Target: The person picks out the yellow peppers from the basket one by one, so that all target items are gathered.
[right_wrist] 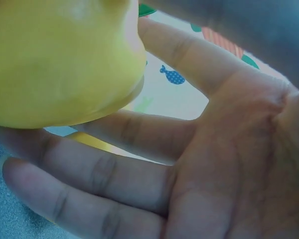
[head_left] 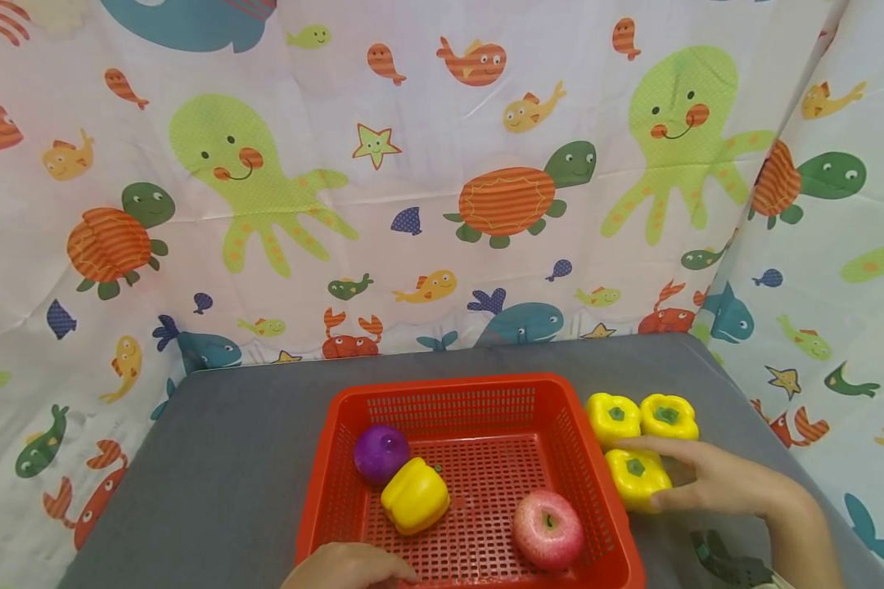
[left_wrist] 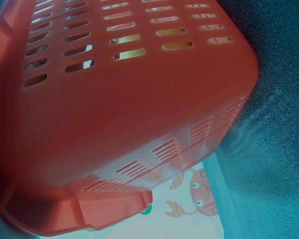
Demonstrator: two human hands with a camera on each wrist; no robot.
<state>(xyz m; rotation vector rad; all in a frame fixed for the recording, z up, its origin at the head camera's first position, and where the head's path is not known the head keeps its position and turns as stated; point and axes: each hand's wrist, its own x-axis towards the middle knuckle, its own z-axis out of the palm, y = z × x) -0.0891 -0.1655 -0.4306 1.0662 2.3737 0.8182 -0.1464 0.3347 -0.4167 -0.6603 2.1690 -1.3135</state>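
Note:
My right hand (head_left: 729,478) holds a yellow bell pepper (head_left: 636,483) just outside the basket's right side, thumb on its near side and index finger across the top. In the right wrist view that pepper (right_wrist: 60,59) sits against my fingers (right_wrist: 104,172). Two more yellow bell peppers, one at the back left (head_left: 613,419) and one at the back right (head_left: 669,415), stand right behind it. At the near left, my left hand (head_left: 349,566) grips the rim of a red plastic basket (head_left: 457,382); its other fingers are hidden. The left wrist view shows only the basket's outer wall (left_wrist: 139,109).
Inside the basket lie a purple onion (head_left: 381,454), a yellow bell pepper (head_left: 416,496) and a red apple (head_left: 548,530). The basket stands on a grey cloth-covered table (head_left: 214,483). A curtain printed with sea animals (head_left: 427,164) closes off the back and sides.

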